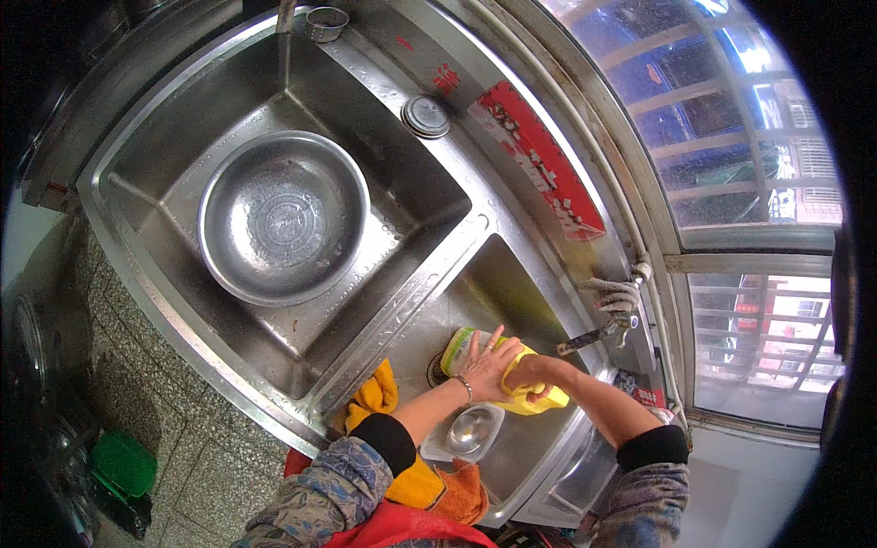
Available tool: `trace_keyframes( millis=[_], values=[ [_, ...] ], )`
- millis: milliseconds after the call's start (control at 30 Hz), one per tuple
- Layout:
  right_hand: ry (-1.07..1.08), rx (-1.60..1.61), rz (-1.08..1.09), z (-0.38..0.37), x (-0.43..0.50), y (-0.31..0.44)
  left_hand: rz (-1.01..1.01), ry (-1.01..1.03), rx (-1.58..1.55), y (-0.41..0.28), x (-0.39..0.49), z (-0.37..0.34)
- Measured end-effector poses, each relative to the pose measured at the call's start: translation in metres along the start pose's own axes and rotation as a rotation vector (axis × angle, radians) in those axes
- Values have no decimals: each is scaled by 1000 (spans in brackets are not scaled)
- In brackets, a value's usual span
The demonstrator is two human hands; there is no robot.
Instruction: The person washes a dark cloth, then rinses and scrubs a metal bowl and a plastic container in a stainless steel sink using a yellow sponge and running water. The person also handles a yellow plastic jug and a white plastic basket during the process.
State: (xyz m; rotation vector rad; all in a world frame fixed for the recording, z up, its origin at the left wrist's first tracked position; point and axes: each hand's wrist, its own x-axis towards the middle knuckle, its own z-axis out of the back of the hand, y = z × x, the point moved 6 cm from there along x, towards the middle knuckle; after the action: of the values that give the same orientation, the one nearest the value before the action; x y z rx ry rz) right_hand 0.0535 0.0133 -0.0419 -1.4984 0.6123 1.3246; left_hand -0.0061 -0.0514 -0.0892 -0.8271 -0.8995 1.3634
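Observation:
A yellow plastic bottle (551, 403) with a green and white label lies tilted over the right sink basin (483, 281). My right hand (536, 375) is closed around its handle. Across its side rests my left hand (490, 370), fingers spread, a ring and a bracelet on it; its thumb is hidden. Below my hands, a clear plastic container (442, 445) with a shiny round metal bowl (471, 430) in it sits in the basin. The drain (436, 370) shows beside the bottle's labelled end.
A wide metal basin (284, 219) sits in the left sink basin (205, 140). Yellow cloth (414, 483) and orange cloth (462, 494) hang at the front edge. A faucet (606, 329) with cloth wrapped around its pipe juts over the right basin. Round metal lids (425, 115) rest on the ledge.

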Motion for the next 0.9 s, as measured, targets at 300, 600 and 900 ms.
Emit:
trace_keyframes(
  millis=[300,600,900],
  values=[
    [-524,-607,62,3,1,8,34,-166,-76,-3,3,-21],
    [-858,-637,56,-14,7,-5,-30,-171,-68,-3,6,-38],
    [-800,-673,-87,-21,3,-7,-46,-198,-52,-8,10,-42]
  ],
)
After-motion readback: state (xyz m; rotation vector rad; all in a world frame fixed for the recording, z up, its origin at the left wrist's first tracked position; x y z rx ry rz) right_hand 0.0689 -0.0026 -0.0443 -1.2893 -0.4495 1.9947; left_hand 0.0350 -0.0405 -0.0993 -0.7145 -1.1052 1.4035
